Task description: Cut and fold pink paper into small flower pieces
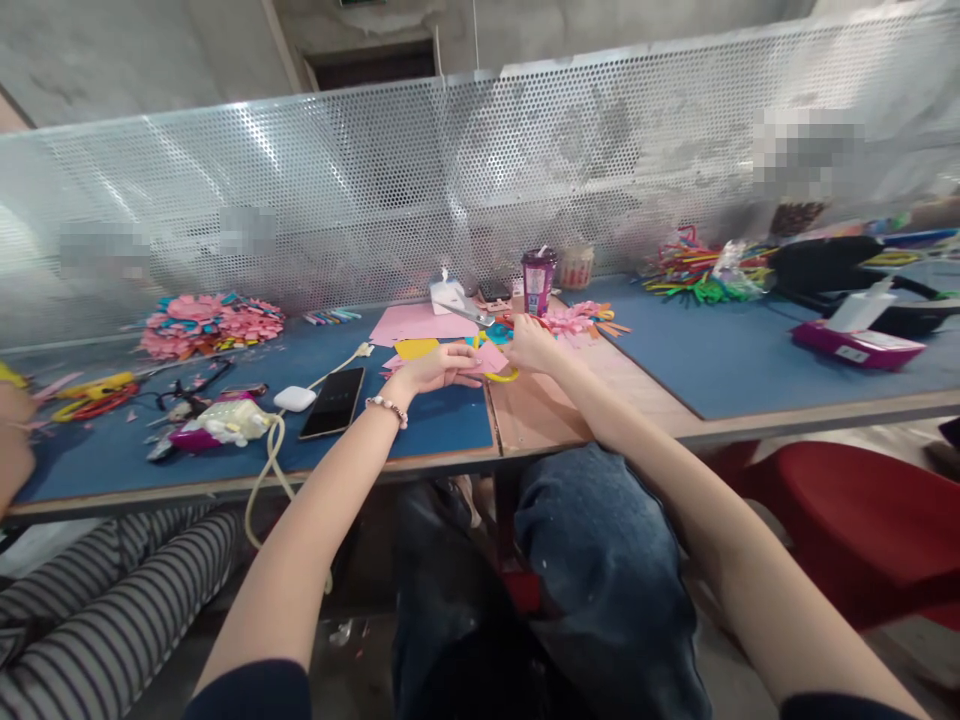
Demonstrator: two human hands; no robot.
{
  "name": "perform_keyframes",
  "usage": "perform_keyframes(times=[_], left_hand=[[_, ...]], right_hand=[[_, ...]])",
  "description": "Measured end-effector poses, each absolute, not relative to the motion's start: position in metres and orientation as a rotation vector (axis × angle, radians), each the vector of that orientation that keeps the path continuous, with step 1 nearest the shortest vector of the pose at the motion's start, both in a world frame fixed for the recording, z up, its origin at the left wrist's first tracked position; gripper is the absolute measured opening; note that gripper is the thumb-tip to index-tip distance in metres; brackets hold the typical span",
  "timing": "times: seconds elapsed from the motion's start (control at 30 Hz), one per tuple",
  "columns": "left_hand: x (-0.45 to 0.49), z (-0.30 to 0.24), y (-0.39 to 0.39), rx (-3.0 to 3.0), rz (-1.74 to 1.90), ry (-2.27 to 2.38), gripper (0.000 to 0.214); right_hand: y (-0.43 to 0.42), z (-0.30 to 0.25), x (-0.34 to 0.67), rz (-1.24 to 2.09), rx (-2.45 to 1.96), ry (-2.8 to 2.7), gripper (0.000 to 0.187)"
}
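Note:
My left hand [442, 368] reaches over the table with its fingers pinched on a small pink piece of paper or foam [491, 358]. My right hand [534, 346] is curled closed just right of that piece; whatever its fingers hold is hidden. A yellow curved strip [504, 377] shows below the pink piece, between the hands. Behind them lie a large pink sheet [412, 323], a yellow sheet [416, 349] and a silver tool [472, 311] too small to name surely. Pink cut pieces [574, 319] are heaped just beyond my right hand.
A black phone [333, 403] and white charger [295, 399] with a cable lie at left. Farther left are a pink pile [214, 325] and a person's arm [11, 440]. A purple cup [538, 282] stands behind. Colourful strips [701, 270] and a tissue pack [859, 345] are at right.

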State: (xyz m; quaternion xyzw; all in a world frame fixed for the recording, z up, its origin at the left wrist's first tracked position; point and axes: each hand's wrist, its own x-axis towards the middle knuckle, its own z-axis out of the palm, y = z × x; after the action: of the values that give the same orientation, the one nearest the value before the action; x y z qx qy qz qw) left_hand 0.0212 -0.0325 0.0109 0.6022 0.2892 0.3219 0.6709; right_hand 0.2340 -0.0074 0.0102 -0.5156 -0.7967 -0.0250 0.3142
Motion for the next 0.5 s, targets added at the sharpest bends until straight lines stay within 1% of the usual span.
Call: perform_keyframes(times=[0.1, 0.2, 0.27, 0.37, 0.47, 0.5], left_hand=[[0.026, 0.010, -0.036, 1.381, 0.648, 0.644, 0.017], [0.029, 0.007, -0.039, 1.384, 0.637, 0.661, 0.021], [0.029, 0.006, -0.040, 1.394, 0.613, 0.674, 0.021], [0.030, 0.008, -0.041, 1.435, 0.580, 0.664, 0.023], [0.028, 0.011, -0.038, 1.476, 0.656, 0.698, 0.025], [0.026, 0.012, -0.037, 1.479, 0.709, 0.723, 0.025]], right_hand=[[-0.008, 0.003, 0.225, -0.077, -1.455, -2.085, 0.060], [-0.007, -0.003, 0.219, -0.014, -1.552, -2.100, 0.052], [-0.005, -0.005, 0.217, 0.016, -1.648, -2.096, 0.054], [-0.003, -0.003, 0.218, -0.082, -1.700, -2.109, 0.059], [-0.001, 0.004, 0.223, -0.198, -1.654, -2.051, 0.060], [-0.001, 0.007, 0.225, -0.178, -1.630, -1.996, 0.058]])
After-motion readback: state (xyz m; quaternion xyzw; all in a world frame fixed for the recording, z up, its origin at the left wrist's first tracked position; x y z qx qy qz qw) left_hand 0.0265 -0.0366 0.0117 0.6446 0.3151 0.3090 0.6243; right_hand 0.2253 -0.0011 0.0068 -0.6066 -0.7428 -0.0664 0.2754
